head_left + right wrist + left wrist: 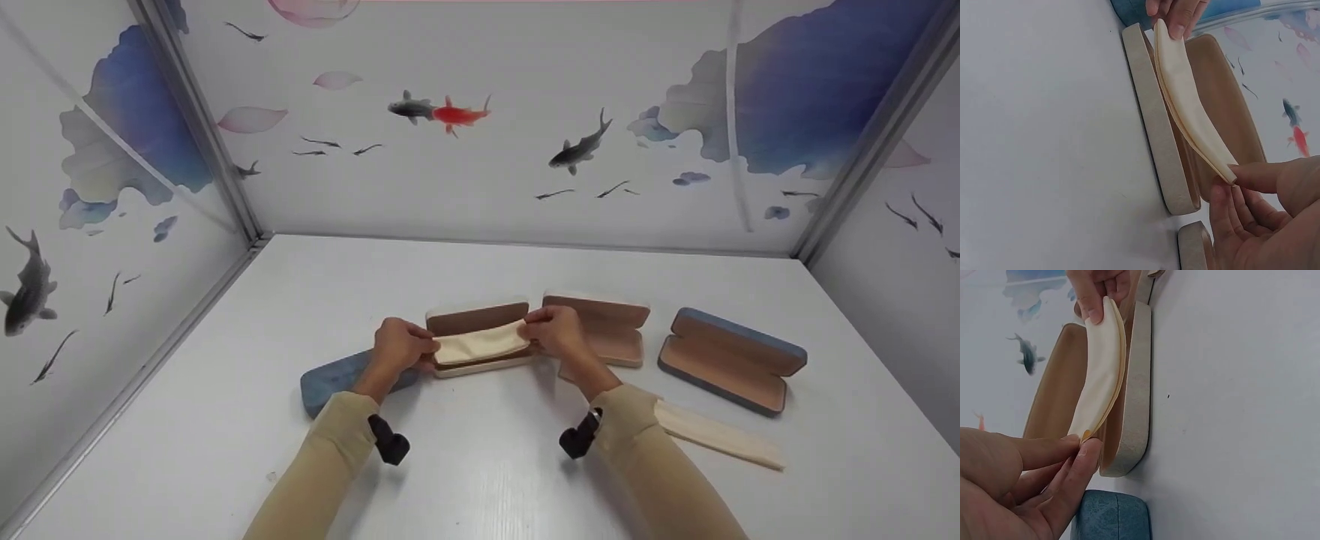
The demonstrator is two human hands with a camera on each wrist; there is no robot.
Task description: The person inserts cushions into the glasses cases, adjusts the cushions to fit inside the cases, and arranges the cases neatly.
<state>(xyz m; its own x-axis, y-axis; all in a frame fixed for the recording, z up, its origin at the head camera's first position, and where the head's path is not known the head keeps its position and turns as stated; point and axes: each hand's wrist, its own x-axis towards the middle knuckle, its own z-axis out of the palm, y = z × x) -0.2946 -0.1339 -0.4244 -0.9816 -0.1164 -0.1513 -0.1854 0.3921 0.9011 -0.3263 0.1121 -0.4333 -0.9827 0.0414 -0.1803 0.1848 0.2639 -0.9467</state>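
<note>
A folded cream cloth (480, 345) stretches between both hands, just above an open cream glasses case (480, 369) with a tan-brown lining. My left hand (397, 349) pinches the cloth's left end between thumb and fingers. At the other end, the right hand (556, 334) pinches it likewise. In the left wrist view the cloth (1100, 371) bows and its folded layers show along one edge. Behind it the raised lid (1058, 382) stands upright. From the right wrist view, the cloth (1188, 104) hangs over the case's opening and hides part of the inside.
A blue glasses case (337, 379), closed, lies left, partly behind the left forearm. To the right stand an open light-coloured case (616, 346) and an open blue case (731, 367). Another folded cream cloth (724, 435) lies partly under the right sleeve. Printed panels (480, 187) enclose the white table.
</note>
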